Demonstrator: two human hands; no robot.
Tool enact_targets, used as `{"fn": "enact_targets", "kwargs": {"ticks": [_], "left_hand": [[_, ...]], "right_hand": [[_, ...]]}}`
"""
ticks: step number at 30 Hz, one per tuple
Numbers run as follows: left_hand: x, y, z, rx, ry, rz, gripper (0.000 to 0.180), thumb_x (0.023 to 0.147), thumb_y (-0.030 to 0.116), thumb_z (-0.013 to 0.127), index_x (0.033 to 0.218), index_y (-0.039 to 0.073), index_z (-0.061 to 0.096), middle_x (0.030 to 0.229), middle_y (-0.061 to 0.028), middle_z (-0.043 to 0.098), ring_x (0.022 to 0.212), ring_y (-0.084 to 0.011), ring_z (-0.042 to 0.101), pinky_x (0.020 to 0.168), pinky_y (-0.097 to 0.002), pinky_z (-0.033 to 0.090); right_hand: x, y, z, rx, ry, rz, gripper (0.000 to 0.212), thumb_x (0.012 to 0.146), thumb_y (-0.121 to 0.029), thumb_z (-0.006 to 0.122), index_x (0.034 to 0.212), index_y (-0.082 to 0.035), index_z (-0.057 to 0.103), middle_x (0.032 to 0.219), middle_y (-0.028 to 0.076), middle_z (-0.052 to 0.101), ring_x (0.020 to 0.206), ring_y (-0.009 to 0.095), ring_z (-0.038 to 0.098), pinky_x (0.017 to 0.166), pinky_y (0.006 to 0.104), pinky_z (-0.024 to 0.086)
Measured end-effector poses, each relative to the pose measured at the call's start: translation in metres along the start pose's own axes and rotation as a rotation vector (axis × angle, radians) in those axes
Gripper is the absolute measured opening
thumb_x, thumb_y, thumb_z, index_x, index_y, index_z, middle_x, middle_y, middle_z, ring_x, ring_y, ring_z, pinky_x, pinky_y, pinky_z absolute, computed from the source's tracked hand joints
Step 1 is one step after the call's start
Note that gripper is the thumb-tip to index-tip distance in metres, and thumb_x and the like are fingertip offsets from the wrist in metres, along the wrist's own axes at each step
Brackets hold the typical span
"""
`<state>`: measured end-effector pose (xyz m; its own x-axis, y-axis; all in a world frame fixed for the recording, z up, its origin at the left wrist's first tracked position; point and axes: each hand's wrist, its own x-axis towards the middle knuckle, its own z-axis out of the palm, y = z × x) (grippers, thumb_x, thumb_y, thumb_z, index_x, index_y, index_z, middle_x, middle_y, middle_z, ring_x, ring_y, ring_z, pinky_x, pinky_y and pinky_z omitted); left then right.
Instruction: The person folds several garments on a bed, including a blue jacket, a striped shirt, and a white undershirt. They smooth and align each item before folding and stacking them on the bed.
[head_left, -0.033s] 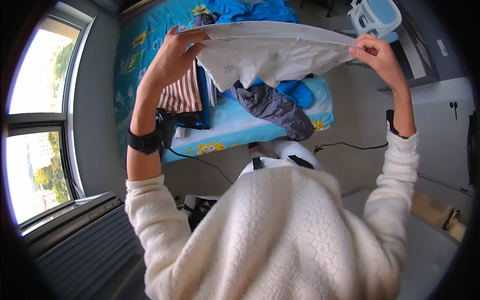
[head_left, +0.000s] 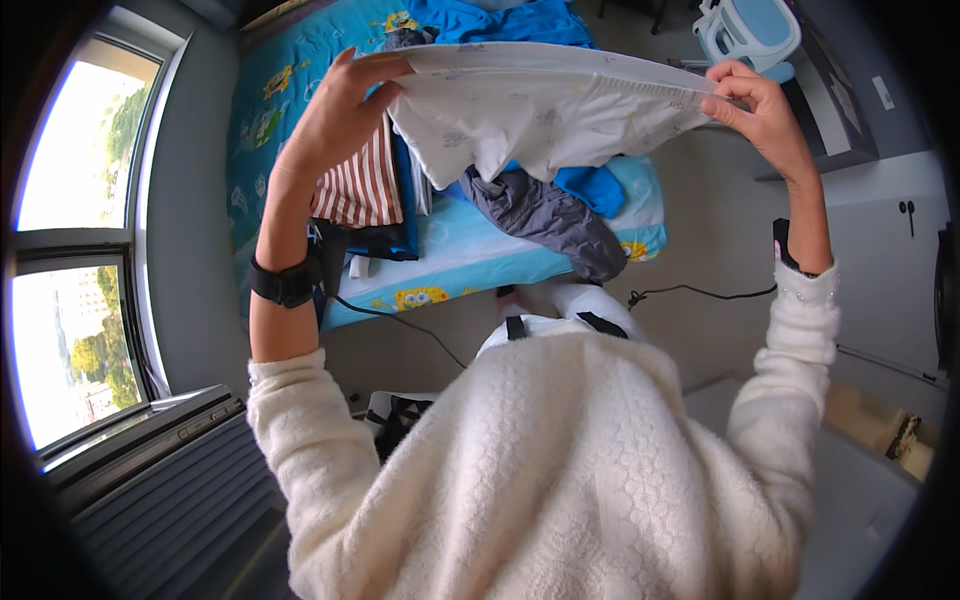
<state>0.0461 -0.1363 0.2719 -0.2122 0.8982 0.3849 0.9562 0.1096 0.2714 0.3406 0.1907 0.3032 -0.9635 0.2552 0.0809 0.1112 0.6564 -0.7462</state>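
Note:
A thin white garment [head_left: 520, 115] with small grey prints is stretched in the air between my two hands, above the near part of the bed. Gathers like an elastic band show along its upper right edge, and its lower edge hangs in loose points; its exact kind I cannot tell. My left hand [head_left: 345, 105] pinches the upper left corner. At the opposite corner, my right hand [head_left: 748, 98] grips the cloth between thumb and curled fingers. Below the garment lie a crumpled dark grey garment [head_left: 550, 222] and a bright blue cloth [head_left: 592, 190]. Brown-and-white striped clothing [head_left: 360, 185] lies beneath my left wrist.
The bed [head_left: 470, 275] has a turquoise cartoon sheet, with more blue clothing [head_left: 500, 22] at its far end. A window [head_left: 85, 230] is on the left, above a ribbed grey unit [head_left: 180, 490]. A blue-and-white chair [head_left: 750, 35] stands far right. Black cables [head_left: 700, 290] hang near my body.
My left hand has shifted very slightly left, drawing the white garment a little wider. My right hand has barely moved.

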Motion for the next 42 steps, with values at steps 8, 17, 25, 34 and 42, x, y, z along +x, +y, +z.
{"fn": "enact_targets", "kwargs": {"ticks": [8, 17, 25, 34, 42], "left_hand": [[0.081, 0.108, 0.044, -0.547, -0.281, 0.052, 0.048, 0.073, 0.005, 0.068, 0.119, 0.004, 0.057, 0.112, -0.0099, 0.061, 0.105, -0.0233, 0.058, 0.094, -0.0354, 0.044], [0.196, 0.315, 0.176, -1.268, -0.526, 0.096, 0.033, 0.077, 0.017, 0.077, 0.097, -0.005, 0.064, 0.086, -0.0012, 0.063, 0.082, -0.0083, 0.054, 0.074, -0.0256, 0.046], [0.28, 0.369, 0.238, -0.433, -0.394, 0.16, 0.016, 0.08, 0.012, 0.068, 0.094, 0.005, 0.067, 0.091, -0.0096, 0.065, 0.091, -0.0243, 0.06, 0.11, -0.0469, 0.019], [0.39, 0.394, 0.282, 0.139, -0.014, 0.578, 0.026, 0.074, -0.009, 0.055, 0.089, 0.008, 0.068, 0.101, -0.0048, 0.058, 0.104, -0.027, 0.055, 0.105, -0.049, 0.027], [0.479, 0.357, 0.346, -0.268, 0.035, 0.051, 0.033, 0.082, 0.023, 0.045, 0.089, 0.001, 0.069, 0.093, -0.0165, 0.065, 0.078, -0.0327, 0.063, 0.071, -0.0376, 0.05]], "right_hand": [[-0.037, -0.007, -0.034, 0.474, -0.122, -0.442, 0.028, 0.088, -0.03, 0.06, 0.077, -0.005, 0.058, 0.096, 0.008, 0.059, 0.108, 0.021, 0.052, 0.097, 0.0369, 0.035], [-0.173, 0.107, -0.176, 0.382, -0.095, -0.211, 0.03, 0.08, -0.031, 0.071, 0.08, -0.004, 0.059, 0.077, 0.0, 0.054, 0.073, 0.007, 0.049, 0.064, 0.021, 0.037], [-0.323, 0.229, -0.332, 0.107, 0.13, 0.102, 0.014, 0.082, -0.015, 0.066, 0.089, -0.004, 0.063, 0.081, -0.002, 0.06, 0.079, 0.007, 0.054, 0.074, 0.0227, 0.042], [-0.354, 0.3, -0.342, -0.433, 0.116, 0.383, 0.013, 0.069, -0.008, 0.071, 0.075, 0.0, 0.062, 0.112, 0.005, 0.056, 0.11, 0.022, 0.046, 0.088, 0.0315, 0.042], [-0.291, 0.338, -0.358, -0.237, -0.097, 0.046, 0.015, 0.064, -0.004, 0.072, 0.065, 0.002, 0.058, 0.095, 0.012, 0.06, 0.094, 0.029, 0.054, 0.079, 0.0377, 0.044]]}}
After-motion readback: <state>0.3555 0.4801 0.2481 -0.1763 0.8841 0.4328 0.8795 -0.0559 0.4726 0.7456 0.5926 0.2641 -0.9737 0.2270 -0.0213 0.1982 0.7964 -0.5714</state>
